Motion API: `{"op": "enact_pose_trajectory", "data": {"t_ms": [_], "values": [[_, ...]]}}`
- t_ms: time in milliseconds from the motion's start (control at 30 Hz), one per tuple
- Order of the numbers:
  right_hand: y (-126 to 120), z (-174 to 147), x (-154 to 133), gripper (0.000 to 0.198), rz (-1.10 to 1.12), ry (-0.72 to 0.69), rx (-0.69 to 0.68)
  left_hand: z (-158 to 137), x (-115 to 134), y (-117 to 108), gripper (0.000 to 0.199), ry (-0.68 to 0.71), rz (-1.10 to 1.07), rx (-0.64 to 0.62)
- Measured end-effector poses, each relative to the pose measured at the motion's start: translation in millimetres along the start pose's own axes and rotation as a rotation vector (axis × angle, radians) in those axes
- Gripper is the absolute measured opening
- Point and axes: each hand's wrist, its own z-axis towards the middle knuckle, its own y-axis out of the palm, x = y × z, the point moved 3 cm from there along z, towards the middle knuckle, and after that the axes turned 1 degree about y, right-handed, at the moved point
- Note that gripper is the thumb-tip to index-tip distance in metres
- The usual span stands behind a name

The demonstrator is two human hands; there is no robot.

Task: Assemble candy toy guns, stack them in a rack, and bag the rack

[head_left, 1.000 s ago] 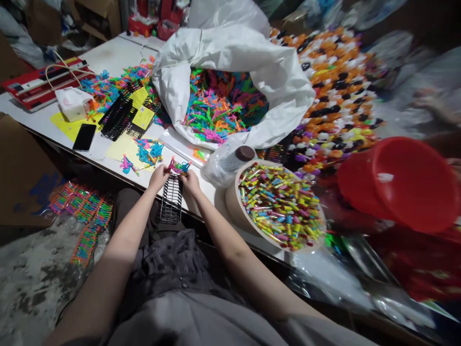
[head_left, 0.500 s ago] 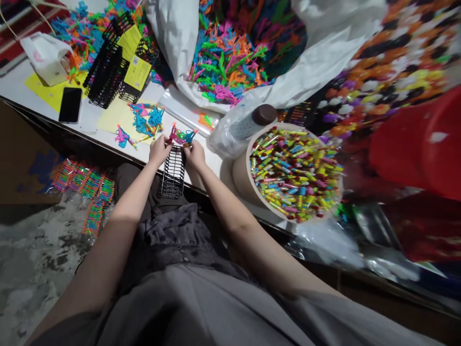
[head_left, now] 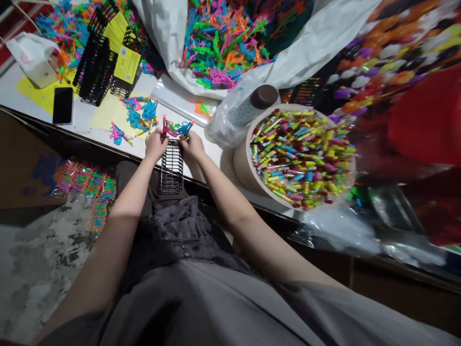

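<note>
A narrow black plastic rack with rows of slots reaches from the table edge over my lap. My left hand is closed at the left side of its far end, and my right hand is closed at the right side. Small plastic toy guns in pink, green and blue stick out beyond the far end, between my fingertips. Exactly where fingers meet rack or toys is too small to tell. More toy guns, mostly blue, lie on pale yellow paper beyond my left hand, beside thin yellow tubes.
A round tub full of colourful small tubes stands to the right, near a brown-capped bottle in clear plastic. Behind is a white sack of toy guns. Stacked black racks and a phone lie left.
The view has shifted slightly. Both hands remain at the rack's far end, and the toy guns there are still between them. No clear grasp or release shows.
</note>
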Motion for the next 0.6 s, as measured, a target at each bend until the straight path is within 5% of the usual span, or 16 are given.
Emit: {"op": "enact_pose_trajectory", "data": {"t_ms": [233, 367, 500, 600], "values": [[2.5, 1.8, -2.9, 0.022, 0.013, 0.031, 0.047, -4.6, 1.9, -3.2, 0.015, -0.017, -0.055, -0.013], [8.7, 8.3, 4.0, 0.018, 0.051, 0.065, 0.068, -25.3, 5.2, -26.4, 0.024, 0.008, 0.015, 0.08], [11.3, 21.1, 10.4, 0.016, 0.122, 0.03, 0.035, -41.9, -13.1, -65.9, 0.024, -0.221, 0.147, 0.312], [3.5, 20.3, 7.0, 0.029, 0.138, 0.019, -0.017, -42.4, -35.2, -90.0, 0.019, -0.364, 0.2, 0.337]]}}
